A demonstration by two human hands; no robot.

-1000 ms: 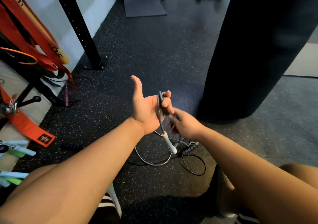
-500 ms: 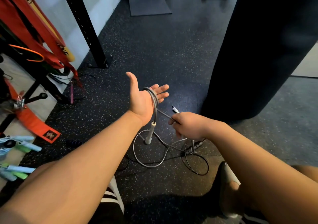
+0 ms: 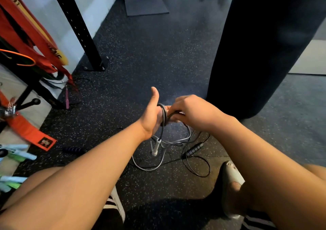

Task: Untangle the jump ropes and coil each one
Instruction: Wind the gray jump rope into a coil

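Observation:
A grey jump rope [image 3: 164, 116] is looped several times around the palm of my left hand [image 3: 152, 114], whose thumb points up; its fingers are hidden behind my right hand. The rope's white handle [image 3: 156, 147] dangles below that palm. My right hand [image 3: 191, 112] pinches the grey rope just right of the coil, over the left fingers. The rest of the grey rope lies in loose loops on the floor [image 3: 150, 167]. A thin black rope [image 3: 199, 168] with a black ribbed handle [image 3: 194, 149] lies tangled beside it.
A black punching bag [image 3: 261, 49] hangs close on the right. A black rack post [image 3: 79, 28] stands at the left, with red straps [image 3: 26, 35] and pale blue-green handles [image 3: 15, 154] beyond. A dark ribbed handle [image 3: 74, 149] lies on the floor. My shoes [image 3: 231, 180] flank the ropes.
My right hand rose from below the left hand and swung up over its fingers, laying another turn of grey rope on the coil. The left fingers, visible before, are now covered.

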